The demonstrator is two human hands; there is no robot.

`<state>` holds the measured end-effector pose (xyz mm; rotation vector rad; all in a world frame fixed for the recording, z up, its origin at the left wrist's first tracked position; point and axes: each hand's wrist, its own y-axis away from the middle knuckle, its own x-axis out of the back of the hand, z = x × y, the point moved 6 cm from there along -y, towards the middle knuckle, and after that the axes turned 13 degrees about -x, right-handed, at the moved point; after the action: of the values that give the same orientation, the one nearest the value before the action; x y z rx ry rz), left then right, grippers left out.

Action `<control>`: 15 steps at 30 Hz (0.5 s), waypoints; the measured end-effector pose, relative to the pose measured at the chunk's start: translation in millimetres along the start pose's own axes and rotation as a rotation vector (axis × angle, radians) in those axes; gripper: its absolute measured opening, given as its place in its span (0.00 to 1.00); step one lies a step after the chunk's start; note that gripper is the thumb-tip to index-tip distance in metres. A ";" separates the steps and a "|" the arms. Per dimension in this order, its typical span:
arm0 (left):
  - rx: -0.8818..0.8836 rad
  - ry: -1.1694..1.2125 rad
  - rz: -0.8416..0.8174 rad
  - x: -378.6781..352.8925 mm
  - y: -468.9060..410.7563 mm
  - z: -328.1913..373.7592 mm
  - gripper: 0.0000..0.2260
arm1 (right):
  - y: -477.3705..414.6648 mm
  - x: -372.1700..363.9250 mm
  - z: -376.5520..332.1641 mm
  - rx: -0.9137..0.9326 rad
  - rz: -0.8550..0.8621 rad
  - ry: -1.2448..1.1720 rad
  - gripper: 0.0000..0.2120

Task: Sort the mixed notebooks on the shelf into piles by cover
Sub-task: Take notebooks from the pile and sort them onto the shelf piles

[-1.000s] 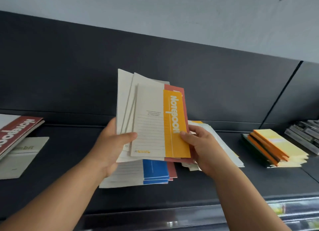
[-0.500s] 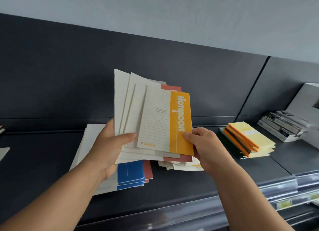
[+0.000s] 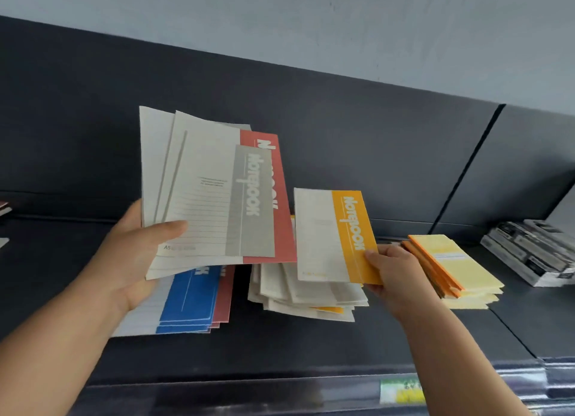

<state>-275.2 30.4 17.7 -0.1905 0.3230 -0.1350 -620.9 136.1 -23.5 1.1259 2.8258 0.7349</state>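
Grips a fan of notebooks in curled fingers of the left hand; pinches an orange notebook between right hand fingers, above a pile on the shelf.

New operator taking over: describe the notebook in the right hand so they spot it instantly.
On the dark shelf, look above the loose cream pile right of centre. The right hand pinches one notebook there. Its title band is orange, unlike the grey-and-red fan in the left hand.

head view, down onto shelf
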 end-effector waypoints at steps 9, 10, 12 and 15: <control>-0.058 0.014 0.134 -48.3 40.7 -13.7 0.18 | -26.7 -17.3 9.8 0.253 -0.022 0.669 0.17; -0.055 0.015 0.132 -55.3 44.2 -17.0 0.18 | -24.3 -13.8 4.1 0.293 -0.013 0.664 0.15; -0.052 0.019 0.137 -69.7 50.4 -23.9 0.19 | -13.1 -2.6 -16.1 0.407 -0.004 0.567 0.09; -0.046 0.005 0.120 -90.0 55.0 -29.9 0.19 | 9.7 -0.8 -36.9 0.288 -0.265 0.213 0.12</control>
<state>-363.9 93.6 5.6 -0.2154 0.3416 -0.0098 -620.7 126.2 13.3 0.7046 3.2543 0.4644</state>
